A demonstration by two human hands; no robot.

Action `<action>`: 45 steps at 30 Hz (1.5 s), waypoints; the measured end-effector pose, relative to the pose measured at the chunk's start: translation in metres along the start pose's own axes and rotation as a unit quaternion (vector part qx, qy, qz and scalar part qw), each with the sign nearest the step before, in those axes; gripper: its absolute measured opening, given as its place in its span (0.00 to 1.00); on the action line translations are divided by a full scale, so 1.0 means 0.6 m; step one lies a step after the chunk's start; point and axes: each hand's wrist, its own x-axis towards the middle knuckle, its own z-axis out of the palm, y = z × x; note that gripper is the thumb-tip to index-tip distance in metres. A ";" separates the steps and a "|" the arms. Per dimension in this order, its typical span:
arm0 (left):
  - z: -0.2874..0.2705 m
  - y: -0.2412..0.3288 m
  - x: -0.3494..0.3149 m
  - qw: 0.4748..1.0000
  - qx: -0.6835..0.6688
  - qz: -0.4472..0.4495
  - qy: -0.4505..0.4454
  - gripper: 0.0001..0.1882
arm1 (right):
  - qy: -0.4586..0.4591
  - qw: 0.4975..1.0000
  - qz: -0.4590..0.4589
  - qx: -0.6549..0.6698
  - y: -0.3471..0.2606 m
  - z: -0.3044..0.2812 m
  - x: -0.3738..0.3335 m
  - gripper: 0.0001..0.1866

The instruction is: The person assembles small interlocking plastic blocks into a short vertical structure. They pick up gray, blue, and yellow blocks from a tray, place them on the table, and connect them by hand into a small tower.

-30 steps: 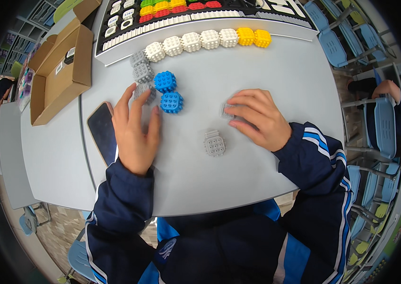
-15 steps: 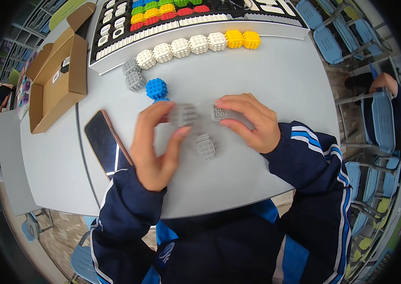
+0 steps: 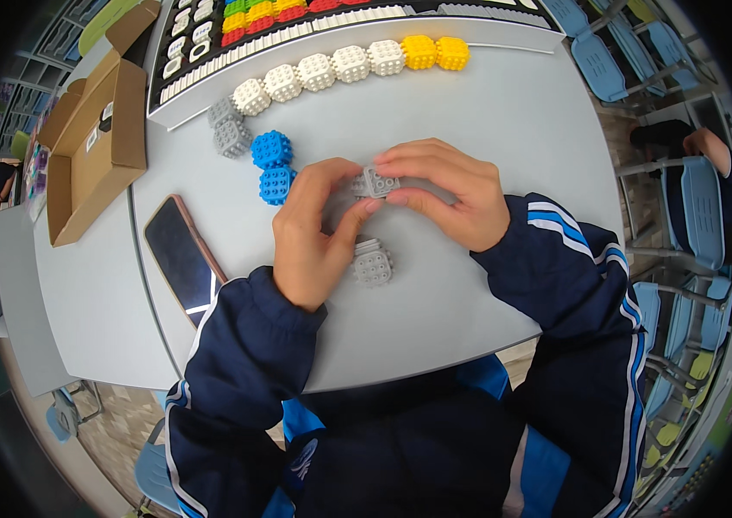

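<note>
My left hand [image 3: 307,231] holds a grey studded block [image 3: 358,186] between thumb and fingers, much of it covered by the fingers. A flat grey connector plate [image 3: 381,183] with round sockets is pinched in my right hand [image 3: 463,200]. The plate is up against the block's right side; whether the two are joined I cannot tell. Just below my hands, another grey studded block [image 3: 373,264] rests on the table with a ridged piece along its top. Two blue studded blocks [image 3: 274,166] stand beside the fingers of my left hand.
Across the table [image 3: 435,311] runs a row of white blocks [image 3: 316,72] ending in yellow ones [image 3: 435,53], with grey blocks [image 3: 230,129] at its left. Behind is a parts tray [image 3: 297,69]. A phone [image 3: 180,255] and an open cardboard box [image 3: 94,160] lie to the left.
My hands have come together, bringing the grey plate in my right hand against the grey block in my left. The view has shifted slightly, and the lower blue block now shows more fully.
</note>
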 end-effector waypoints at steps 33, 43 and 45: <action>-0.032 -0.021 -0.020 0.992 -0.108 -0.014 -0.061 0.19 | -0.102 0.990 -0.093 -0.030 -0.006 -0.002 0.016 0.35; -0.025 -0.026 -0.025 0.966 -0.233 -0.090 -0.060 0.16 | -0.034 0.987 -0.139 -0.076 -0.005 0.018 0.021 0.33; -0.029 -0.019 -0.022 0.960 -0.253 -0.101 -0.066 0.16 | -0.028 0.986 -0.138 -0.088 -0.003 0.021 0.023 0.33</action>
